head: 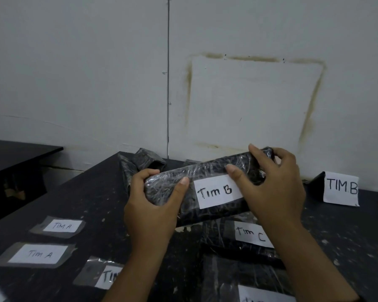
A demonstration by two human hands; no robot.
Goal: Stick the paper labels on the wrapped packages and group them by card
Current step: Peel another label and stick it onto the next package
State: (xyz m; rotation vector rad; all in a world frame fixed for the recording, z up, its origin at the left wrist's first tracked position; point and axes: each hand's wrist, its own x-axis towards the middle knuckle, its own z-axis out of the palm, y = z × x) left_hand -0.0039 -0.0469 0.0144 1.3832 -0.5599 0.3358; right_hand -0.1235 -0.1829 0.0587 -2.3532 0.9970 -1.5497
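Observation:
I hold a long black package wrapped in clear film (207, 171) above the dark table (92, 192). A white paper label reading "Tim B" (216, 191) is on its front. My left hand (155, 203) grips the package's left end. My right hand (273, 184) holds the right end, with its thumb on the label's upper right corner. A standing card reading "TIM B" (340, 188) is at the right by the wall. Under the held package lies another wrapped package with a "Tim C" label (252, 235).
Two taped "Tim A" labels (61, 226) (38, 254) lie at the left, and a third, partly hidden label (109, 275) is near my left forearm. More wrapped packages (144, 162) lean at the wall. Another labelled package (249, 284) lies at the bottom. A lower black surface (13, 153) is far left.

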